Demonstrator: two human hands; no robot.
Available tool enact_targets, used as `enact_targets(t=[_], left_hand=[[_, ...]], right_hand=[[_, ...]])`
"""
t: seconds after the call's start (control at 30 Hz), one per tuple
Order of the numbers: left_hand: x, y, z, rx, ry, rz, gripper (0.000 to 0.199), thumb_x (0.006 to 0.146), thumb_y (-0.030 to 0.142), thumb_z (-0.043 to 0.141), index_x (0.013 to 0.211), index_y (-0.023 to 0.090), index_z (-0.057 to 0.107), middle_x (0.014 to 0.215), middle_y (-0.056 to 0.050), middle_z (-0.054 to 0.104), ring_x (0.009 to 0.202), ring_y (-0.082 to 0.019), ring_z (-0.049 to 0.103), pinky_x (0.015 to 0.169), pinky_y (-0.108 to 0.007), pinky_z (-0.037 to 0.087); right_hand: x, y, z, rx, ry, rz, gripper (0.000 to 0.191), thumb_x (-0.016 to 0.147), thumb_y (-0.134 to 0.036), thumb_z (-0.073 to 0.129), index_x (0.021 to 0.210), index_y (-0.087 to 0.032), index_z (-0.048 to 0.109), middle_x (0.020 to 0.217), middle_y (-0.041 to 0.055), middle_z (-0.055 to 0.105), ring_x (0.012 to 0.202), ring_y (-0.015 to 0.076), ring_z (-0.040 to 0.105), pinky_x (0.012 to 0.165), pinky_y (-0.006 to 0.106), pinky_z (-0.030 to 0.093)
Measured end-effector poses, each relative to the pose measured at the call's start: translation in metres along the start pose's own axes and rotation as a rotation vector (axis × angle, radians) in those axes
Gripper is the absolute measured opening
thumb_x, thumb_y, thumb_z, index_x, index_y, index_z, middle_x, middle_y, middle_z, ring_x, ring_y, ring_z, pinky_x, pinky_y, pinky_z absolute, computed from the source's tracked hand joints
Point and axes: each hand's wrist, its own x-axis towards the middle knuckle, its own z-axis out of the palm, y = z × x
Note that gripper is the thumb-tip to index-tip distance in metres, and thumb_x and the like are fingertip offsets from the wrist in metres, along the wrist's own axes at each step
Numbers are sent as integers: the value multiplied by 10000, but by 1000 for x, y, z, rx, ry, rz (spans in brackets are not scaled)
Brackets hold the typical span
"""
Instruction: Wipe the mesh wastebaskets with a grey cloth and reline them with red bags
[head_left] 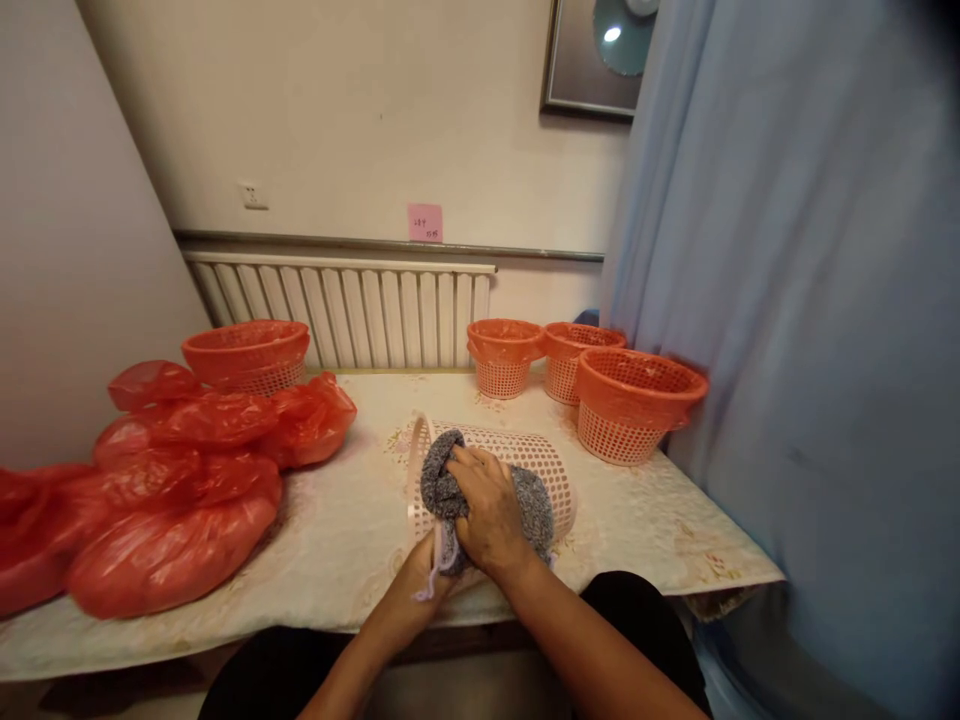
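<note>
A pale pink lattice basket (555, 465) lies on its side in front of me, its open end facing left. Against it is a dark grey fuzzy cloth (534, 505), bunched at its left end, with a pale lilac cord (433, 580) hanging down. My right hand (491, 505) lies over the cloth with bent fingers pressed into the bunched part. My left hand (424, 580) holds the cloth's lower edge from below, near the cord; most of its fingers are hidden behind the cloth.
Several full red plastic bags (180, 530) are heaped at the left, before a red-lined basket (247, 355). Red-lined baskets (619, 430) stand at the back right, beside a blue curtain (787, 350). A patterned cloth covers the table (345, 540). Behind is a radiator (375, 315).
</note>
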Motion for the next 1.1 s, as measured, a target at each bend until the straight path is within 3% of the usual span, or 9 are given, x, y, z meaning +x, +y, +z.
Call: enact_targets(t=[0.17,0.33,0.43,0.57,0.67,0.77,0.9,1.1], left_hand=[[18,21,7,-127,66,43,376,778,285,620,1120,132,585,1128,-97,664,1052,-256,582,984,-387,421],[24,23,1,-135,67,12,447,812,251,580,1244,150,532,1236,-85,623,1181,-248,530,1066,-387,351],[28,24,-5,-100,78,-42,479,818,260,573,1274,131,505,1210,-97,637,1150,-256,552,1020,-378,400],[34,21,-7,-81,113,-146,553,783,284,602,1300,132,479,1123,-98,675,996,-249,623,855,-349,504],[38,16,-6,-82,121,-174,562,773,302,610,1300,151,486,1129,-93,674,992,-235,630,841,-331,513],[40,12,-5,-91,121,-184,526,780,320,597,1270,146,515,1127,-101,678,994,-227,637,840,-322,514],[39,11,-7,-72,143,-191,507,737,318,642,1215,160,579,1011,-83,718,925,-237,657,793,-321,530],[37,8,-6,-29,121,-179,448,740,300,628,1164,152,621,952,-82,731,866,-247,654,811,-359,527]], right_hand=[[1,12,-5,19,-18,-23,614,633,45,439,1176,-212,569,1321,26,549,1173,234,436,959,390,364],[10,35,-3,-2,-19,-60,554,711,85,425,1119,-245,604,1264,-5,595,1062,201,496,909,351,402],[12,56,-2,-54,-10,-37,526,740,79,449,1119,-250,607,1277,-6,588,1039,210,501,881,354,410],[2,103,-5,-115,76,75,496,744,62,465,1084,-256,636,1206,22,626,1011,216,522,862,343,413],[-11,142,-14,-172,183,252,500,750,22,453,1108,-273,639,1127,33,646,956,212,548,819,321,420],[-21,163,-18,-233,277,375,547,706,23,422,1134,-247,630,1108,52,646,938,218,548,817,327,419],[-28,154,-8,-239,335,411,607,624,13,441,1166,-207,601,1210,75,606,1045,253,499,909,387,407],[-33,90,14,-108,211,249,659,582,-16,460,1221,-146,555,1321,112,520,1175,294,413,1000,474,354]])
